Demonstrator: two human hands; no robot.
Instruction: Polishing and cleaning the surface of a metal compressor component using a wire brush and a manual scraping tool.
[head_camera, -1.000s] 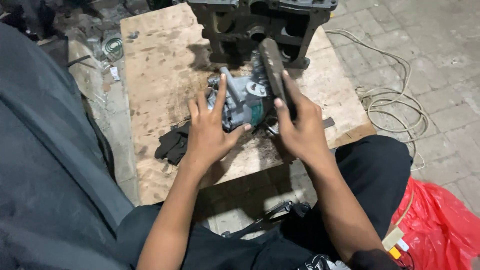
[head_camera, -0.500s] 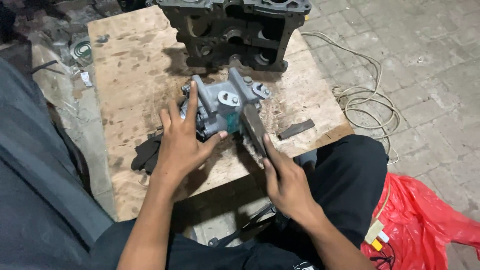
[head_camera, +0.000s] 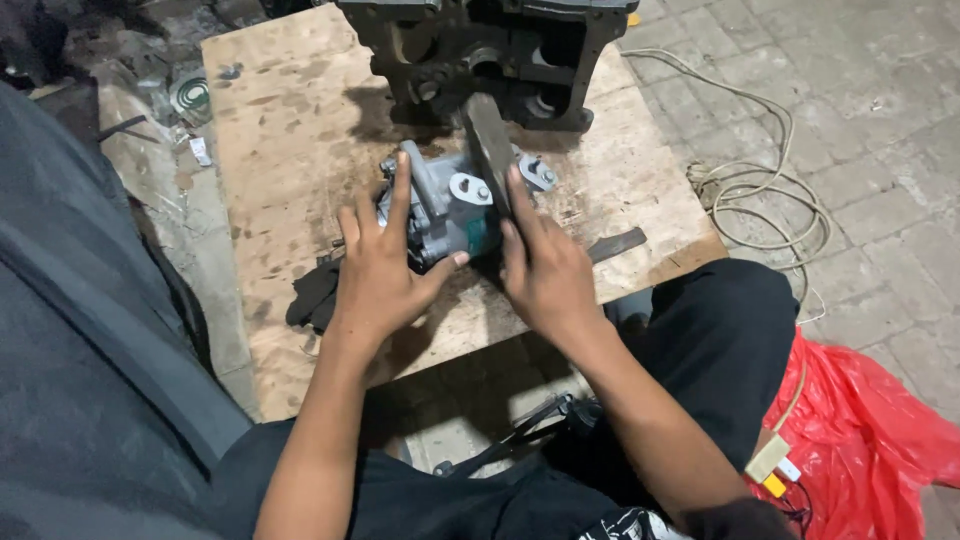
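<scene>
Plywood board (head_camera: 300, 150) — grey metal compressor (head_camera: 445, 205), teal patch.

The pump (head_camera: 445, 205) is silver-grey with a teal patch; the bar (head_camera: 490, 150) is dull brown-grey. The surface (head_camera: 290, 130) is pale tan plywood blotched with dark stains. The block (head_camera: 480, 50) is black-grey, the rag (head_camera: 313, 295) black, the bag (head_camera: 860, 430) bright red, the cord (head_camera: 760, 190) cream.

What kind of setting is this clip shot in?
Probably an informal mechanic's workshop, on the ground outdoors: a silver-grey metal compressor-like part lies on a stained plywood board, a dark cast-iron engine block stands behind it, and grey paving bricks surround them.
</scene>
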